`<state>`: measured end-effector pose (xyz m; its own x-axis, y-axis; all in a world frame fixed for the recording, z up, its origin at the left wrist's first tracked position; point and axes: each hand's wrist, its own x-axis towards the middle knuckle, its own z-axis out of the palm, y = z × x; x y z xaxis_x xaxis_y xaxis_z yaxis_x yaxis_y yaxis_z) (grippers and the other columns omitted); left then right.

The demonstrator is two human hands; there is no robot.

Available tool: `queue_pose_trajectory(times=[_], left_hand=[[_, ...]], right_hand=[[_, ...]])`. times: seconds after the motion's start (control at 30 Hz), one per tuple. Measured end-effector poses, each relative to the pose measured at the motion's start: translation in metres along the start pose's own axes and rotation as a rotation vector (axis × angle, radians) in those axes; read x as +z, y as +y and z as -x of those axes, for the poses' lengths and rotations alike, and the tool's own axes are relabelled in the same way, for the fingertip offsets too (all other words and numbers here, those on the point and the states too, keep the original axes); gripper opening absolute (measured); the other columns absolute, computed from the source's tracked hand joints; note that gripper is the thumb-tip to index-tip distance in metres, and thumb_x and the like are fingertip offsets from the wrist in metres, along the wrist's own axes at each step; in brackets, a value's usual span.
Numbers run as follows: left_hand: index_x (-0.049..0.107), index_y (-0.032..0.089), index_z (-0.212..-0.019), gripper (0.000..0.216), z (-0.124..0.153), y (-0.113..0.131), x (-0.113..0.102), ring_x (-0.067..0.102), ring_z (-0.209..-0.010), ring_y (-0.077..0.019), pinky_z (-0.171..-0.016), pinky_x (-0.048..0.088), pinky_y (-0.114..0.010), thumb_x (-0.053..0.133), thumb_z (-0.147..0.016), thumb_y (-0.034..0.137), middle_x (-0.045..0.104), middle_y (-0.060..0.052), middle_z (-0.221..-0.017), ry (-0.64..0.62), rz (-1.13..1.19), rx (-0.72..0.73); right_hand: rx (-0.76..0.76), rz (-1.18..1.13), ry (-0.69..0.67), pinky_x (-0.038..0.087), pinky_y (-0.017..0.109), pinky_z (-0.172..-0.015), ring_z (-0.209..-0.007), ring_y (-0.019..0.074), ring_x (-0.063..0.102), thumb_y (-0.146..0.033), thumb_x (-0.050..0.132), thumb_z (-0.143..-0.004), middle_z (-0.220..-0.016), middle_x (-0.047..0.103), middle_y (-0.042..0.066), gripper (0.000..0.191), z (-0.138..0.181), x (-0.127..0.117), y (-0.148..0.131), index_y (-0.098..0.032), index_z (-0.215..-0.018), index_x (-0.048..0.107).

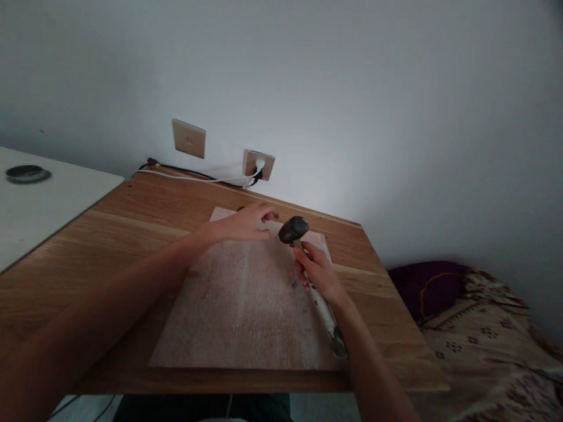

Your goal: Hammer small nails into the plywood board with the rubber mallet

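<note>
My right hand (316,269) is wrapped round the handle of a hammer (294,230), high up near its dark head. The worn whitish handle slants down toward me under my wrist. Over the far part of a pale wooden board (237,310) is my left hand (248,224), thumb and fingers apart, with nothing visible between them. The hammer head stands just right of those fingertips. A small metallic bit (293,283), perhaps a nail, shows on the board beside my right hand. The board lies flat on a wooden table.
The wooden table (132,234) meets a white wall with a socket (266,167) and a plate (189,138). Cables (193,177) run along its back edge. At left is a white tabletop (65,199) with a round dark object (27,173). Patterned cloth (479,334) lies at right.
</note>
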<state>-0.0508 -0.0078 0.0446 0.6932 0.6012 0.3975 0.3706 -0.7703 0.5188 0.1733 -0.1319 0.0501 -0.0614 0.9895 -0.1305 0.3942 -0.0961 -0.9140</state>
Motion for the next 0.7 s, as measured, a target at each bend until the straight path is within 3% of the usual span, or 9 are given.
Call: queue_pose_trajectory(times=[0.13, 0.2, 0.3, 0.4, 0.53, 0.6, 0.7], left_hand=[[0.067, 0.02, -0.106, 0.018, 0.001, 0.05, 0.02, 0.069, -0.101, -0.0221, -0.089, 0.051, -0.034, 0.061, -0.091, 0.012, 0.074, -0.007, -0.106, -0.128, -0.243, 0.389], [0.069, 0.019, -0.098, 0.014, 0.007, 0.071, 0.039, 0.07, -0.101, -0.0219, -0.088, 0.051, -0.033, 0.059, -0.095, 0.01, 0.075, -0.008, -0.102, -0.127, -0.369, 0.567], [0.071, 0.018, -0.09, 0.018, 0.019, 0.092, 0.065, 0.071, -0.086, -0.0221, -0.076, 0.052, -0.034, 0.058, -0.095, 0.007, 0.075, -0.009, -0.086, -0.091, -0.546, 0.673], [0.072, 0.02, -0.088, 0.023, 0.023, 0.099, 0.076, 0.07, -0.081, -0.023, -0.071, 0.052, -0.035, 0.054, -0.097, 0.009, 0.075, -0.008, -0.083, -0.089, -0.626, 0.713], [0.071, 0.021, -0.095, 0.018, 0.015, 0.08, 0.059, 0.07, -0.089, -0.022, -0.081, 0.052, -0.035, 0.057, -0.098, 0.011, 0.075, -0.007, -0.092, -0.065, -0.549, 0.63], [0.071, 0.02, -0.099, 0.012, 0.012, 0.054, 0.042, 0.069, -0.092, -0.022, -0.085, 0.051, -0.035, 0.061, -0.096, 0.014, 0.075, -0.007, -0.094, -0.033, -0.441, 0.471], [0.072, 0.019, -0.1, 0.012, 0.015, 0.006, 0.019, 0.068, -0.091, -0.0207, -0.083, 0.05, -0.033, 0.06, -0.097, 0.019, 0.075, -0.006, -0.097, 0.063, -0.263, 0.117]], right_hand=[[0.107, -0.031, 0.039, 0.034, 0.022, -0.027, -0.032, 0.0094, 0.043, -0.064, 0.065, -0.081, -0.055, 0.049, -0.01, 0.043, 0.026, -0.023, 0.017, -0.024, -0.087, 0.05], [0.129, -0.043, 0.062, 0.033, 0.022, -0.026, -0.032, 0.0092, 0.043, -0.066, 0.067, -0.079, -0.056, 0.049, -0.009, 0.046, 0.033, -0.026, 0.026, -0.025, -0.081, 0.047], [0.13, -0.113, 0.083, 0.031, 0.021, -0.025, -0.03, 0.0089, 0.041, -0.07, 0.068, -0.075, -0.054, 0.046, -0.011, 0.051, 0.036, -0.025, 0.038, -0.025, -0.08, 0.046], [0.121, -0.176, 0.096, 0.031, 0.02, -0.024, -0.029, 0.0085, 0.04, -0.072, 0.07, -0.073, -0.053, 0.044, -0.012, 0.053, 0.035, -0.023, 0.044, -0.024, -0.084, 0.049], [0.122, -0.211, 0.087, 0.03, 0.019, -0.025, -0.03, 0.0082, 0.04, -0.071, 0.07, -0.074, -0.053, 0.046, -0.012, 0.053, 0.034, -0.024, 0.046, -0.024, -0.087, 0.05], [0.131, -0.226, 0.077, 0.029, 0.019, -0.025, -0.029, 0.0081, 0.039, -0.071, 0.07, -0.073, -0.052, 0.045, -0.012, 0.054, 0.034, -0.024, 0.046, -0.023, -0.089, 0.051], [0.134, -0.231, 0.079, 0.03, 0.02, -0.025, -0.03, 0.0081, 0.039, -0.072, 0.071, -0.073, -0.053, 0.046, -0.012, 0.055, 0.035, -0.024, 0.045, -0.023, -0.091, 0.052]])
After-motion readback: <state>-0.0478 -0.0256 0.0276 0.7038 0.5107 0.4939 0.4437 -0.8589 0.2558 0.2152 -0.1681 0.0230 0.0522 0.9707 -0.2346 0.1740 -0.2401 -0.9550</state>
